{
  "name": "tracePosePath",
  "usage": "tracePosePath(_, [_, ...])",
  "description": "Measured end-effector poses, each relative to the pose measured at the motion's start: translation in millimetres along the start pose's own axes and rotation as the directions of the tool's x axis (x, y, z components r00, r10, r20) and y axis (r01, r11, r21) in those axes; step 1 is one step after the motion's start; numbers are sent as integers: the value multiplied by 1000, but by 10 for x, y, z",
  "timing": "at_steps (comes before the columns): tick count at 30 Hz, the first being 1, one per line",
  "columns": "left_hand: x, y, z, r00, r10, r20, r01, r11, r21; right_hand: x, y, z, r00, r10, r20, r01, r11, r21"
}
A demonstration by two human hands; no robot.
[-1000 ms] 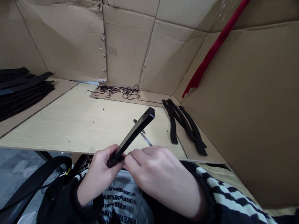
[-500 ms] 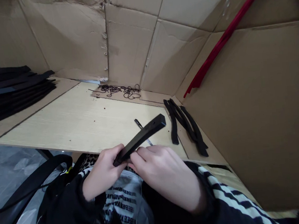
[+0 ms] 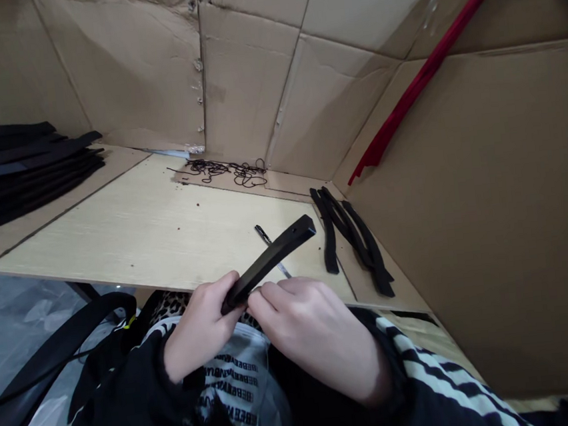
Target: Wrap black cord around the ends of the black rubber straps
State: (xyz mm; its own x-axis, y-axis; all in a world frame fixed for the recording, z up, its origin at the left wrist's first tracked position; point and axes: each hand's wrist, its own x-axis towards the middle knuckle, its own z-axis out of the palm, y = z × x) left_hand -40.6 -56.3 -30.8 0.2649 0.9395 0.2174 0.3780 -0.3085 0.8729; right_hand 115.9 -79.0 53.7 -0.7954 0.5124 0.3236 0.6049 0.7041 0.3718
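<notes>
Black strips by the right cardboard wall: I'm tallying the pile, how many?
3: a straight strip farthest from the cardboard wall, a long strip crossing beside it, an outer strip nearest the wall. Overlap may hide more.

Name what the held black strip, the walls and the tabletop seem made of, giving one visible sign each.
Black strip: matt, perhaps leather or synthetic; it sticks out stiffly, unsupported. Walls: brown cardboard, creased and folded. Tabletop: pale wood or laminate, fine grain lines.

The near end of the black strip (image 3: 273, 257) is buried in my left hand (image 3: 200, 331); my right hand (image 3: 316, 334) covers whatever it pinches there. The black stack (image 3: 19, 171) runs off the left edge, the red bar (image 3: 425, 69) off the top.
</notes>
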Motion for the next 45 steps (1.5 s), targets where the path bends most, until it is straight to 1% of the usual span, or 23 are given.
tracePosePath(3, [19, -46, -24, 999, -37, -2, 36, 996, -76, -43, 33, -4, 999, 51, -11, -51, 999, 2])
tracePosePath(5, [23, -43, -35, 998, -62, 23, 65, 987, -148, -73, 63, -5, 996, 88, -6, -88, 996, 2])
tracePosePath(8, [15, -3, -33, 996, -64, 69, 77, 973, -218, -101, 109, -25, 992, 126, -1, -126, 992, 16])
tracePosePath(11, [6, 33, -34, 995, -62, 73, 77, 972, -222, -105, 129, -74, 988, 151, -20, -150, 988, 35])
tracePosePath(16, [-9, 36, -43, 998, -44, 46, 53, 974, -218, -76, 93, -103, 992, 123, 2, -123, 992, 41])
tracePosePath(20, [-55, -3, -29, 999, -36, -4, 34, 973, -228, -36, 61, -93, 995, 99, 4, -99, 994, 55])
tracePosePath(23, [-95, -49, -19, 999, -15, -46, 5, 975, -220, -10, 48, -129, 996, 89, 9, -89, 992, 83])
tracePosePath(29, [-136, -103, -29, 997, 27, -73, -41, 977, -211, 19, 30, -213, 998, 65, 25, -67, 992, 104])
tracePosePath(37, [-149, -87, -36, 997, -30, -72, 12, 973, -231, 6, -3, -219, 998, 57, -5, -56, 991, 124])
tracePosePath(42, [-130, -33, -29, 997, -51, -63, 32, 963, -269, -37, 33, -195, 996, 92, -14, -88, 985, 150])
tracePosePath(45, [-96, 38, -41, 997, -74, -23, 62, 940, -335, -109, 108, -173, 981, 189, -44, -180, 970, 165])
